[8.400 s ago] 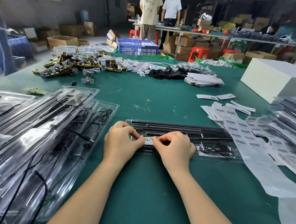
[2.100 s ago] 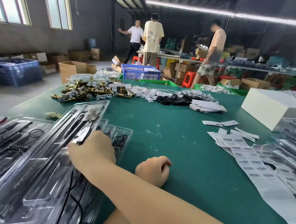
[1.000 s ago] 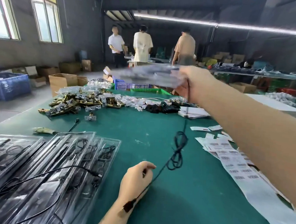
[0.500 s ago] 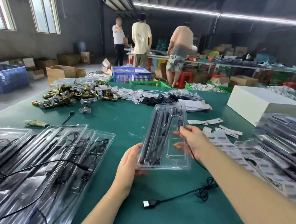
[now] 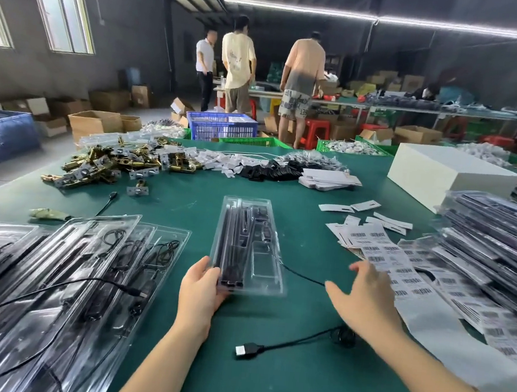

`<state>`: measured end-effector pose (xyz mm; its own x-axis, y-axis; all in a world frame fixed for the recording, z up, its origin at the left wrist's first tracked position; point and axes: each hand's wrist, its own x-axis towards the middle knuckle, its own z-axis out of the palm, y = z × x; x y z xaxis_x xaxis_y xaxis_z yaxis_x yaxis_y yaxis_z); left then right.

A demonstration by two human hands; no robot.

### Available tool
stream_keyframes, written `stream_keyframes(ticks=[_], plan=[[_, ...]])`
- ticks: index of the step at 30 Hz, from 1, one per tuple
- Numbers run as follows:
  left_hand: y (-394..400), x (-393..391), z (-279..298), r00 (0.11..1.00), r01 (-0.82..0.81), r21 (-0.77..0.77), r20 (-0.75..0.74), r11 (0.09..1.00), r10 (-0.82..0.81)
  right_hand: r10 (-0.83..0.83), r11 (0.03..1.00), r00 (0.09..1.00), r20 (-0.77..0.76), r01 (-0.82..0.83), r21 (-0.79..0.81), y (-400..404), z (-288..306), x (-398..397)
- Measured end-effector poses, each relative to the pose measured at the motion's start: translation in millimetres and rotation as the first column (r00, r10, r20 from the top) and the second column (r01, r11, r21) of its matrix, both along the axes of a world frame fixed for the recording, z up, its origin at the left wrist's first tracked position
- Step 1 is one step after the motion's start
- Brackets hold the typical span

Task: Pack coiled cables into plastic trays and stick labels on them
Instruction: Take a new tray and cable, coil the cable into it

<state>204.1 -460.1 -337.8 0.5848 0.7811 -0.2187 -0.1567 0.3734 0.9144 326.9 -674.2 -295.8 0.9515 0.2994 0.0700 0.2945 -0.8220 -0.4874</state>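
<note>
Green tabletop (image 5: 264, 386). I see the clear tray (image 5: 247, 245) lying long axis away from me, left hand (image 5: 201, 288) gripping its near end. Loose cable (image 5: 293, 344) trails right and nearer; right hand (image 5: 364, 297) hovers closest to it, fingers (image 5: 359, 266) spread, holding nothing

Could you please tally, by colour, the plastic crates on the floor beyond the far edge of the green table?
Blue crates: 2, one behind the table and one far left.
Green crates: 2, both against the table's far edge.
Total: 4.
</note>
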Motion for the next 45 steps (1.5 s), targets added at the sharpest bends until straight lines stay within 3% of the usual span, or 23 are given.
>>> stream_keyframes(ticks=[2, 4, 6, 8, 10, 13, 16, 18, 19, 22, 23, 25, 28, 31, 32, 33, 35, 37, 38, 39, 40, 42, 45], plan=[[-3.9, -2.8, -4.5, 0.992, -0.037, 0.265, -0.111, 0.963, 0.068, -0.021, 0.995, 1.000, 0.000, 0.021, -0.094, -14.5, -13.2, -13.3], [-6.6, -6.4, -4.6, 0.959, -0.045, 0.530, -0.215, 0.847, 0.186, 0.002, 0.961, 0.999, -0.035, -0.011, -0.277, -19.8, -17.0, -16.4], [-7.9, -9.0, -3.4, 0.923, -0.018, 0.654, -0.280, 0.756, 0.265, 0.015, 0.964, 0.995, -0.099, -0.040, -0.262, -18.4, -13.1, -11.1], [-8.4, -12.2, -3.3, 0.846, 0.076, 0.759, -0.392, 0.647, 0.361, 0.014, 0.996, 0.991, -0.134, -0.026, -0.086, -12.8, -7.4, -1.5], [-11.3, -13.8, -1.8, 0.827, 0.115, 0.826, -0.387, 0.552, 0.408, 0.011, 0.987, 0.994, -0.111, 0.007, 0.160, -7.8, -0.5, 6.6], [-19.7, -9.1, 7.1, 0.947, 0.073, 0.889, -0.205, 0.452, 0.249, 0.031, 0.874, 0.999, -0.033, -0.011, 0.486, 1.2, 14.9, 11.0], [-32.7, 5.8, 19.7, 0.983, 0.147, 0.919, -0.177, 0.365, 0.050, 0.095, 0.719, 0.995, -0.024, -0.052, 0.693, 15.4, 27.8, 8.3], [-42.3, 18.7, 27.6, 0.971, 0.222, 0.877, -0.237, 0.426, -0.018, 0.148, 0.648, 0.989, -0.031, -0.073, 0.758, 24.0, 33.2, 3.3], [-46.9, 24.7, 32.3, 0.961, 0.269, 0.813, -0.264, 0.516, -0.084, 0.167, 0.638, 0.986, -0.009, -0.101, 0.763, 27.2, 34.8, 1.2], [-57.9, 39.8, 41.4, 0.902, 0.430, 0.515, -0.261, 0.742, -0.343, 0.198, 0.696, 0.973, 0.120, -0.226, 0.682, 32.7, 36.7, -1.8], [-60.3, 43.4, 41.3, 0.901, 0.433, 0.475, -0.237, 0.766, -0.362, 0.217, 0.728, 0.963, 0.162, -0.271, 0.630, 33.4, 37.3, -2.5], [-61.5, 46.8, 36.4, 0.933, 0.359, 0.567, -0.213, 0.742, -0.288, 0.285, 0.775, 0.935, 0.210, -0.354, 0.523, 34.9, 36.4, -3.5], [-57.7, 42.0, 29.7, 0.982, 0.190, 0.852, -0.168, 0.488, -0.089, 0.367, 0.817, 0.904, 0.217, -0.425, 0.389, 34.9, 32.4, -4.8], [-51.7, 41.5, 32.6, 0.983, 0.171, 0.984, -0.168, 0.041, -0.068, 0.400, 0.822, 0.891, 0.216, -0.453, 0.345, 32.7, 29.9, -0.7], [-50.3, 42.8, 33.7, 0.972, 0.227, 0.973, -0.228, -0.033, -0.060, 0.404, 0.810, 0.892, 0.203, -0.452, 0.374, 32.6, 29.8, 0.9], [-48.9, 44.1, 34.2, 0.957, 0.284, 0.958, -0.286, -0.046, -0.048, 0.403, 0.793, 0.896, 0.188, -0.444, 0.418, 32.4, 29.9, 2.6], [-47.4, 45.6, 31.7, 0.953, 0.302, 0.951, -0.301, 0.067, -0.035, 0.370, 0.781, 0.914, 0.166, -0.403, 0.477, 31.1, 27.7, 8.0], [-49.4, 46.9, 27.7, 0.974, 0.220, 0.875, -0.221, 0.431, -0.050, 0.297, 0.820, 0.941, 0.160, -0.337, 0.463, 27.1, 20.0, 13.2], [-50.6, 47.9, 26.2, 0.980, 0.192, 0.750, -0.179, 0.633, -0.086, 0.245, 0.838, 0.956, 0.165, -0.294, 0.461, 24.8, 15.1, 14.7], [-52.2, 49.4, 25.1, 0.979, 0.206, 0.583, -0.127, 0.786, -0.162, 0.184, 0.843, 0.969, 0.166, -0.243, 0.480, 23.4, 9.7, 15.0], [-53.8, 50.3, 23.6, 0.966, 0.253, 0.430, -0.061, 0.867, -0.252, 0.128, 0.834, 0.978, 0.167, -0.198, 0.516, 22.7, 3.1, 15.0], [-55.5, 49.9, 20.6, 0.930, 0.336, 0.298, 0.043, 0.894, -0.364, 0.061, 0.768, 0.985, 0.161, -0.149, 0.622, 23.9, -12.1, 10.8], [-53.7, 46.4, 15.3, 0.917, 0.347, 0.339, 0.075, 0.874, -0.393, 0.052, 0.644, 0.986, 0.156, -0.152, 0.750, 29.6, -32.1, -1.4]])
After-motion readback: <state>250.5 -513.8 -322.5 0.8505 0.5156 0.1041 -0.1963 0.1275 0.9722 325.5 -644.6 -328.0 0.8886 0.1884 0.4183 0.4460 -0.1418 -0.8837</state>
